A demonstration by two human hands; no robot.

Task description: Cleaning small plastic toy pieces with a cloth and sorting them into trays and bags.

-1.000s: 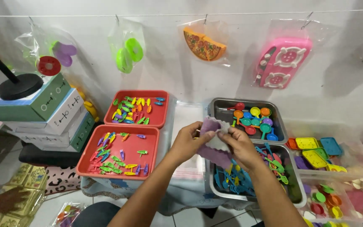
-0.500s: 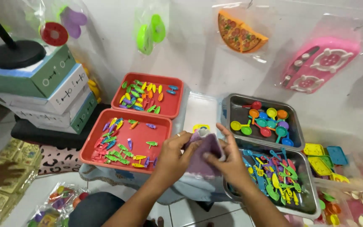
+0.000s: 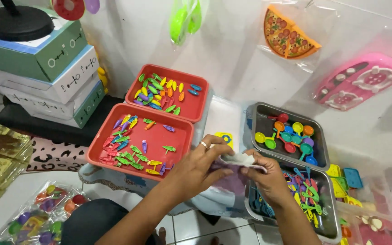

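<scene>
Both my hands grip a clear plastic bag (image 3: 232, 179) with a purple item inside, held low between the trays. My left hand (image 3: 200, 165), a ring on one finger, pinches the bag's left top edge. At its right top edge, my right hand (image 3: 268, 177) pinches the same bag. The near red tray (image 3: 180, 149) of small coloured toy pieces lies just left of my left hand. Under my right hand stands a metal tray (image 3: 325, 224) of mixed coloured toy utensils.
A far red tray (image 3: 196, 106) and a far metal tray (image 3: 259, 115) of coloured spoons lie behind. Stacked boxes (image 3: 51, 77) stand at left. Bagged toys hang on the wall: pizza slice (image 3: 289, 34), pink set (image 3: 359, 81). Bagged toys (image 3: 46, 211) lie on the floor.
The view has dropped and moved closer. My hands have come lower and nearer with the bag, which is now held by its top edge.
</scene>
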